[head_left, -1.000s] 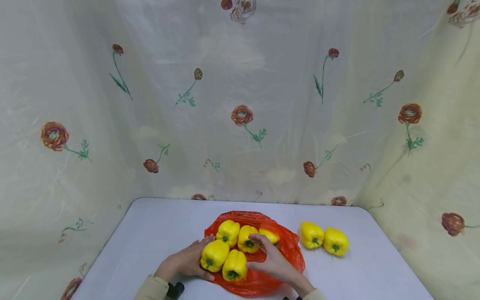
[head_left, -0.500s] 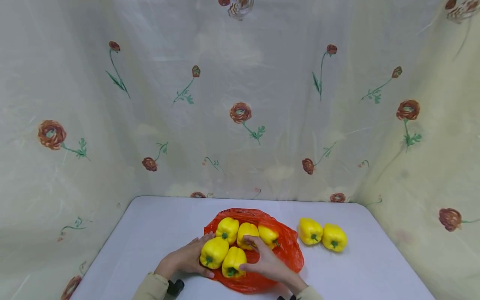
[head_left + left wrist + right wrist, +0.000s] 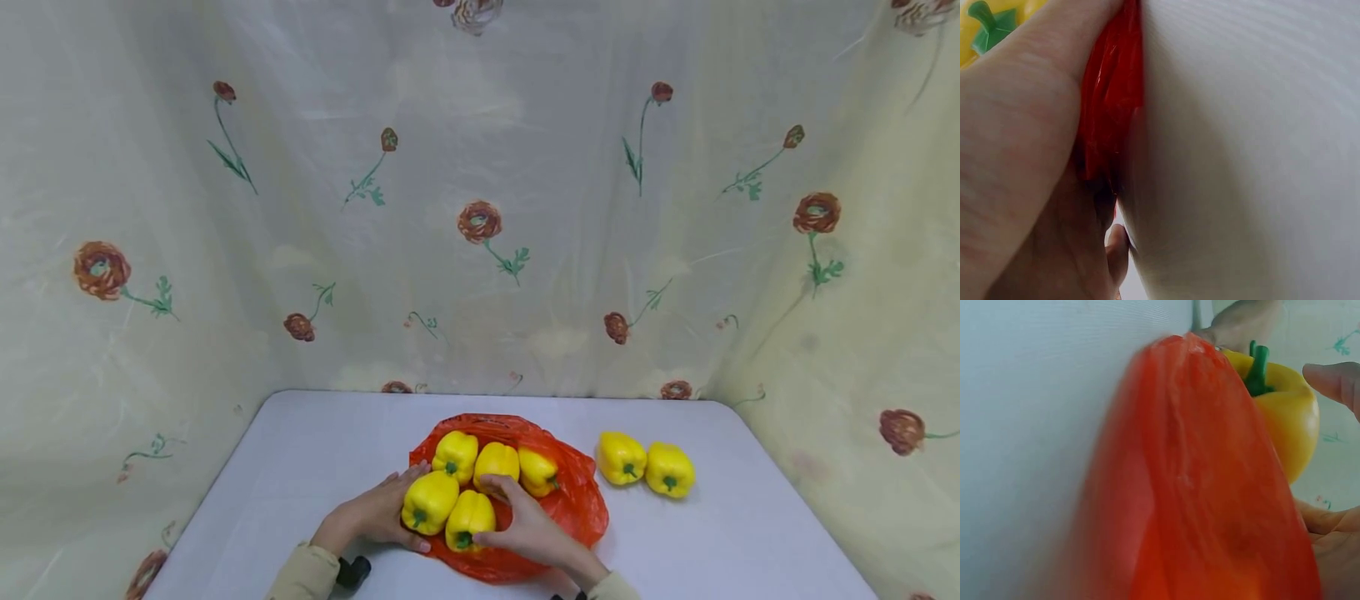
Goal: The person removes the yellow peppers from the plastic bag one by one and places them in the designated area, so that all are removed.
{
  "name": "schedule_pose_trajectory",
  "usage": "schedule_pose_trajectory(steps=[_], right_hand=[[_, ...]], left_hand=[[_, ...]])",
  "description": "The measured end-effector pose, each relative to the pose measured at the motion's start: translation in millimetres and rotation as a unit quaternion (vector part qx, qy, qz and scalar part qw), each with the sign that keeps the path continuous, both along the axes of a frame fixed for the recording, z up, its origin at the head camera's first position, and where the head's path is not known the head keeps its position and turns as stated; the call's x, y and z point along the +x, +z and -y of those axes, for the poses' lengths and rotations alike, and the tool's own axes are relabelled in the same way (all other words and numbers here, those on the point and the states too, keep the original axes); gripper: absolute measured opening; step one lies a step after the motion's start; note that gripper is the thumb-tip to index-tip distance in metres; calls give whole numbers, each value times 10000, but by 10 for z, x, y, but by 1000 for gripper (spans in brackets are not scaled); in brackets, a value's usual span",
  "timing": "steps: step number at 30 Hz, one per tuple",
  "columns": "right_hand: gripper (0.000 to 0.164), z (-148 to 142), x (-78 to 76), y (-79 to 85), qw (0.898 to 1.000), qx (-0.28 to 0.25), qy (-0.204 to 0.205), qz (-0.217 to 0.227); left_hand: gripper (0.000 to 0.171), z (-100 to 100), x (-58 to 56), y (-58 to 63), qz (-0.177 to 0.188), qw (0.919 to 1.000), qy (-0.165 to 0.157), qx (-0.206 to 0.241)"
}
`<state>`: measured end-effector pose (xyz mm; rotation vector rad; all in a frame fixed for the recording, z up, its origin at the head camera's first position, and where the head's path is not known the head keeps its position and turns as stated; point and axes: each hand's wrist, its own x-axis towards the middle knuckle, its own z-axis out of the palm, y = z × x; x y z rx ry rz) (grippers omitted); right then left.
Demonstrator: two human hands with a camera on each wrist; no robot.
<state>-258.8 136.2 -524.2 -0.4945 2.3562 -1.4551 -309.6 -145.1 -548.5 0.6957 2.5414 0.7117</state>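
Note:
Several yellow bell peppers with green stems sit on a red plastic bag (image 3: 581,508) in the head view. My left hand (image 3: 378,508) rests along the bag's left edge, thumb toward the front, beside the front-left bell pepper (image 3: 430,502). In the left wrist view the palm lies against the red film (image 3: 1113,87), low by the table. My right hand (image 3: 528,523) arches over the front-right bell pepper (image 3: 470,517), its thumb near the stem and fingers behind. The right wrist view shows a gap between the thumb (image 3: 1338,381) and that pepper's side.
Two more yellow bell peppers, one (image 3: 621,458) touching the other (image 3: 670,469), lie on the white table (image 3: 315,442) right of the bag. A flowered curtain (image 3: 375,275) hangs behind and at both sides.
My right hand has moved left from the bag's middle to the front-right bell pepper, uncovering the pepper at the bag's back right. The left hand stays put. The head view has shifted slightly.

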Motion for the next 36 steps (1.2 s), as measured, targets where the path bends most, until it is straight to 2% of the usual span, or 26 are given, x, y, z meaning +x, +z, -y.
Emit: schedule_pose_trajectory(steps=[13,19,27,36], right_hand=[[76,36,45,-77,9992,-339,-86,204],[76,57,65,-108,9994,-279,-116,195],[76,47,66,-176,9967,-222,-349,693],[76,56,44,-194,9967,-259,-350,683]], left_hand=[[116,-8,-11,-5,-33,10000,45,-20],[115,-5,-12,-27,-17,10000,53,-34],[115,-4,-25,-34,-57,10000,-12,41],[116,7,-15,-16,-32,10000,-33,37]])
